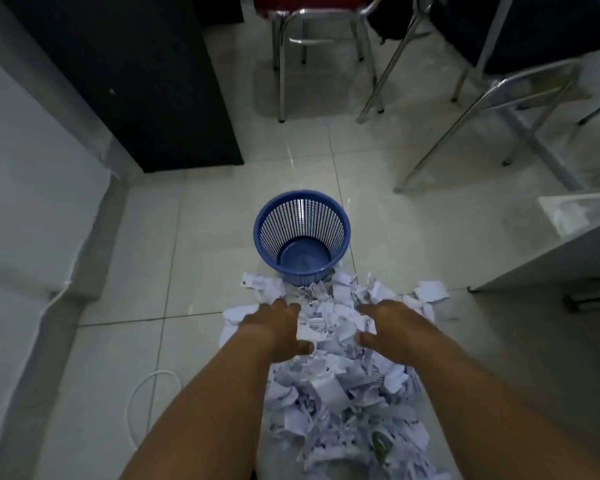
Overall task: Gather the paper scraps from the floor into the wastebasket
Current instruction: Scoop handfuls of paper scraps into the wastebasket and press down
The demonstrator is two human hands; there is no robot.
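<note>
A blue slatted wastebasket (267,216) stands upright on the tiled floor; its inside looks bare down to the blue bottom. A long heap of white paper scraps (329,386) runs from the basket's near side back toward me. My left hand (278,323) reaches over the left part of the heap, fingers spread, palm down. My right hand (388,323) reaches over the right part, fingers spread too. Neither hand holds any paper. The scraps lie between and under both hands.
A black cabinet (146,81) stands at the back left. Chrome chair legs (291,57) and a folding chair frame (492,109) stand behind the basket. A white table corner (568,244) juts in at the right. A white cable (142,393) loops on the floor at left.
</note>
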